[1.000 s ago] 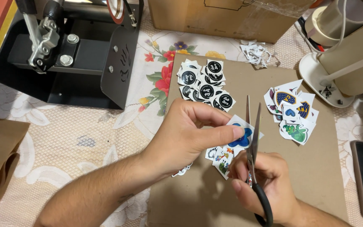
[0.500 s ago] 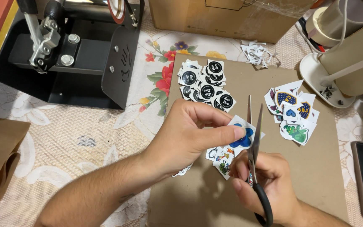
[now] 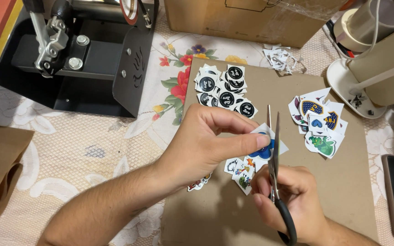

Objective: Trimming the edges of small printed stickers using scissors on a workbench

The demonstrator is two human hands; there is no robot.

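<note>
My left hand pinches a blue sticker cutout above the brown cardboard sheet on the counter, steadying it for trimming. My right hand is closed around the scissors, blades slightly parted at the cutout's right edge.

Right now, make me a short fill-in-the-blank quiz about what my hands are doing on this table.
1. The right hand holds a pair of ____.
2. The left hand pinches a sticker printed mostly ____.
3. The round black stickers lie on a sheet of brown ____.
4. The blades stand ____.

Missing words: scissors; blue; cardboard; open
</note>
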